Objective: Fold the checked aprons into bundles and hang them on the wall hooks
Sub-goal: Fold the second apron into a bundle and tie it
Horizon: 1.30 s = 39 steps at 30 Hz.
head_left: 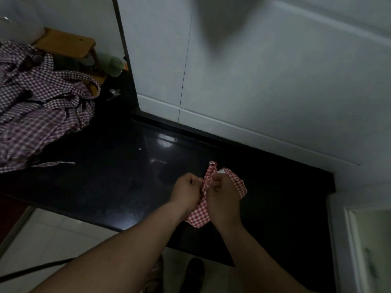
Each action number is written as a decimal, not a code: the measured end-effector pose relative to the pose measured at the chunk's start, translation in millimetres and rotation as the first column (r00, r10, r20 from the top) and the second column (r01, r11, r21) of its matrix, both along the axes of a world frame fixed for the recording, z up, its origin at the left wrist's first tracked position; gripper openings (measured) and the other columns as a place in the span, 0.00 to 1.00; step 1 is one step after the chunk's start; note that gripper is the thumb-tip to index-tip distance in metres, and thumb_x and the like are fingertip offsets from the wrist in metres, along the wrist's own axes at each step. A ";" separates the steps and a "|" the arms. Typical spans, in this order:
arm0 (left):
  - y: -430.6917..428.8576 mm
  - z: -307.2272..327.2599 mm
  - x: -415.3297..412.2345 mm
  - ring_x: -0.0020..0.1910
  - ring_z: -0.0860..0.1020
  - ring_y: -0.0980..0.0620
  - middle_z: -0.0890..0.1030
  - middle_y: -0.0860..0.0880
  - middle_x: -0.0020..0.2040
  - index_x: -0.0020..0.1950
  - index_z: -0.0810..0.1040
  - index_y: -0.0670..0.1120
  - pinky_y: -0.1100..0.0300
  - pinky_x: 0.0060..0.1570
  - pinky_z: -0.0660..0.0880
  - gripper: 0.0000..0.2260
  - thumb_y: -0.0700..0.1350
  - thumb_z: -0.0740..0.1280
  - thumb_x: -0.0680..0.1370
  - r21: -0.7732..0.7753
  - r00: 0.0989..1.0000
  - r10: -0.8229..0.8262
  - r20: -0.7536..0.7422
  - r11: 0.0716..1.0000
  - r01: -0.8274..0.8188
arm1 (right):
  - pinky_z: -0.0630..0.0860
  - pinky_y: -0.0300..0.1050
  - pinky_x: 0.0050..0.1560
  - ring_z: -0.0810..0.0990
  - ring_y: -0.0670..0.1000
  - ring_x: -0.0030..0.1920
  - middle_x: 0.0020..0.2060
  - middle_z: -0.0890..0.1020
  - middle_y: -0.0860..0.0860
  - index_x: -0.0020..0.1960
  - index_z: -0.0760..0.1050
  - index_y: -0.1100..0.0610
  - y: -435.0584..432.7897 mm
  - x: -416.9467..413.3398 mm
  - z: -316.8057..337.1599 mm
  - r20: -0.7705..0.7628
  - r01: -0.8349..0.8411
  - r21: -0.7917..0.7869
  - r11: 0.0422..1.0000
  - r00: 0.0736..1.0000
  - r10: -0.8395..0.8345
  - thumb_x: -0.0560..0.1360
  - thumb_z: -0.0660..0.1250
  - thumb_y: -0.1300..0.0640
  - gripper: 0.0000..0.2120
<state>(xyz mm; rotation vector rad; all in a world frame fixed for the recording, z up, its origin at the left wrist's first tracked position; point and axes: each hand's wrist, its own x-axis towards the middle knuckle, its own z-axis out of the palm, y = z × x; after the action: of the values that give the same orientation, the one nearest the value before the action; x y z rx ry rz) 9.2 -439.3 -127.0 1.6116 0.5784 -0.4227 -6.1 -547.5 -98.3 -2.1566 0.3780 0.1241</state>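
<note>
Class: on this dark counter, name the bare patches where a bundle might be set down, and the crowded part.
Bare: the counter between the purple aprons and the left hand; also right of the red apron. Crowded: the left end, under that pile.

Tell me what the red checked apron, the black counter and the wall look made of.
Red checked apron: thin woven cloth, probably cotton; it creases and bunches softly.
Black counter: polished stone or similar; glossy, mirrors light.
Wall: glazed white tiles, judging by seams and sheen.
</note>
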 end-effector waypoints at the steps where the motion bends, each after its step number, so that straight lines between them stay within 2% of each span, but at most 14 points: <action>1: 1.7 0.8 -0.2 0.40 0.79 0.51 0.84 0.44 0.42 0.50 0.80 0.40 0.55 0.44 0.77 0.11 0.46 0.65 0.85 -0.074 1.000 -0.005 0.008 0.997 0.006 | 0.72 0.41 0.55 0.79 0.49 0.52 0.50 0.81 0.50 0.55 0.78 0.57 -5.4 4.9 1.4 0.056 -0.091 -0.135 0.987 0.993 0.100 0.78 0.65 0.66 0.09; 4: 10.9 3.6 3.3 0.41 0.80 0.52 0.84 0.45 0.43 0.49 0.80 0.42 0.56 0.46 0.78 0.09 0.43 0.64 0.85 -0.294 0.998 -0.061 0.024 0.954 0.065 | 0.67 0.35 0.52 0.78 0.46 0.51 0.51 0.82 0.49 0.57 0.82 0.56 -25.5 26.5 14.3 -0.020 -0.336 -0.348 0.875 0.936 0.351 0.79 0.66 0.63 0.10; 9: 17.4 3.3 11.5 0.42 0.79 0.53 0.83 0.48 0.42 0.45 0.79 0.45 0.57 0.49 0.76 0.10 0.40 0.64 0.85 -0.410 0.984 -0.170 0.060 0.894 0.179 | 0.70 0.34 0.54 0.81 0.47 0.53 0.55 0.85 0.49 0.59 0.85 0.53 -41.0 42.2 27.6 -0.187 -0.513 -0.373 0.773 0.858 0.479 0.79 0.70 0.56 0.11; 13: 17.7 12.2 19.6 0.40 0.77 0.54 0.82 0.51 0.39 0.44 0.79 0.48 0.55 0.46 0.75 0.10 0.43 0.65 0.85 -0.164 0.939 -0.313 0.140 0.928 0.334 | 0.77 0.48 0.49 0.81 0.51 0.43 0.42 0.85 0.54 0.43 0.84 0.61 -38.5 36.4 32.3 -0.120 -0.420 -0.342 0.841 0.907 0.404 0.79 0.67 0.59 0.10; 16: 12.6 17.4 32.7 0.36 0.77 0.57 0.81 0.57 0.35 0.42 0.76 0.53 0.52 0.46 0.75 0.10 0.50 0.67 0.84 0.224 0.858 -0.458 0.231 0.884 0.411 | 0.77 0.57 0.49 0.80 0.56 0.43 0.40 0.81 0.57 0.41 0.79 0.65 -37.0 38.0 34.5 -0.177 -0.342 -0.208 0.916 0.934 0.309 0.80 0.63 0.58 0.14; 18: 6.7 22.6 38.6 0.38 0.77 0.57 0.80 0.56 0.36 0.40 0.74 0.53 0.52 0.47 0.75 0.12 0.53 0.67 0.83 0.336 0.854 -0.454 0.253 0.869 0.363 | 0.77 0.54 0.50 0.79 0.54 0.43 0.41 0.81 0.55 0.41 0.78 0.61 -40.7 42.3 38.2 -0.236 -0.244 -0.061 0.968 0.946 0.224 0.80 0.62 0.57 0.13; 21: -2.2 28.4 36.6 0.35 0.74 0.57 0.78 0.54 0.35 0.40 0.73 0.49 0.57 0.39 0.72 0.14 0.50 0.67 0.84 0.162 0.912 -0.338 0.232 0.938 0.307 | 0.78 0.56 0.57 0.77 0.51 0.46 0.47 0.81 0.60 0.42 0.78 0.54 -48.5 44.7 45.4 -0.331 -0.104 0.189 0.976 0.930 0.163 0.78 0.63 0.59 0.08; 23: -3.1 26.6 32.2 0.34 0.73 0.56 0.76 0.52 0.33 0.40 0.73 0.48 0.58 0.37 0.70 0.14 0.49 0.67 0.84 0.033 0.938 -0.293 0.183 0.956 0.292 | 0.76 0.57 0.62 0.78 0.52 0.48 0.52 0.82 0.62 0.54 0.80 0.59 -55.6 43.9 40.5 -0.377 -0.156 0.130 0.979 0.906 0.194 0.80 0.64 0.59 0.08; 26: 2.3 21.7 28.6 0.35 0.74 0.56 0.78 0.51 0.34 0.40 0.73 0.47 0.60 0.37 0.73 0.14 0.50 0.66 0.85 -0.177 0.958 -0.275 0.085 0.942 0.286 | 0.72 0.36 0.57 0.76 0.53 0.62 0.64 0.78 0.57 0.71 0.72 0.64 -64.2 37.0 29.2 -0.432 -0.317 0.001 0.948 0.855 0.286 0.84 0.63 0.56 0.19; 27: 3.6 19.8 28.3 0.35 0.75 0.56 0.78 0.51 0.35 0.40 0.73 0.47 0.59 0.38 0.73 0.15 0.50 0.66 0.85 -0.180 0.955 -0.287 0.079 0.938 0.297 | 0.72 0.33 0.54 0.76 0.53 0.62 0.62 0.78 0.55 0.69 0.74 0.65 -68.3 33.5 24.8 -0.439 -0.307 0.049 0.951 0.848 0.296 0.84 0.64 0.56 0.18; 30: 6.2 13.1 27.8 0.33 0.73 0.57 0.77 0.52 0.33 0.38 0.72 0.47 0.61 0.35 0.71 0.16 0.50 0.66 0.85 0.009 0.930 -0.356 0.087 0.934 0.357 | 0.83 0.43 0.51 0.82 0.52 0.48 0.42 0.84 0.52 0.49 0.79 0.69 -85.3 24.1 16.5 -0.409 -0.143 0.247 0.958 0.881 0.237 0.80 0.67 0.60 0.10; 33: 22.4 -2.9 24.2 0.37 0.75 0.52 0.78 0.49 0.35 0.39 0.73 0.44 0.59 0.34 0.69 0.15 0.47 0.65 0.85 0.234 0.957 -0.280 0.080 0.938 0.255 | 0.79 0.37 0.39 0.83 0.51 0.40 0.39 0.85 0.56 0.45 0.81 0.69 -115.8 15.4 25.1 -0.407 -0.133 0.173 0.976 0.893 0.194 0.78 0.66 0.64 0.09; 35: 43.7 -13.0 26.9 0.39 0.77 0.46 0.79 0.46 0.37 0.41 0.74 0.41 0.55 0.38 0.70 0.15 0.46 0.64 0.85 0.348 0.976 -0.195 0.098 0.925 0.150 | 0.80 0.40 0.41 0.83 0.52 0.40 0.38 0.85 0.56 0.43 0.81 0.64 -144.5 12.4 30.1 -0.394 -0.046 0.133 0.990 0.914 0.095 0.80 0.66 0.63 0.09; 39: 52.6 -15.1 27.4 0.38 0.77 0.50 0.81 0.49 0.36 0.39 0.74 0.47 0.50 0.43 0.76 0.14 0.47 0.65 0.85 0.211 0.958 -0.271 0.095 0.946 0.247 | 0.80 0.52 0.44 0.85 0.55 0.40 0.40 0.85 0.57 0.46 0.77 0.59 -147.1 9.0 42.7 -0.451 -0.022 0.197 0.980 0.886 0.110 0.84 0.63 0.56 0.11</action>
<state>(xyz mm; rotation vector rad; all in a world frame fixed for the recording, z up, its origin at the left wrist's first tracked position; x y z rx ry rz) 36.6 -386.7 -142.1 1.9008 0.3212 -0.4674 2.8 -694.6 -55.6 -1.9376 0.5392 0.6949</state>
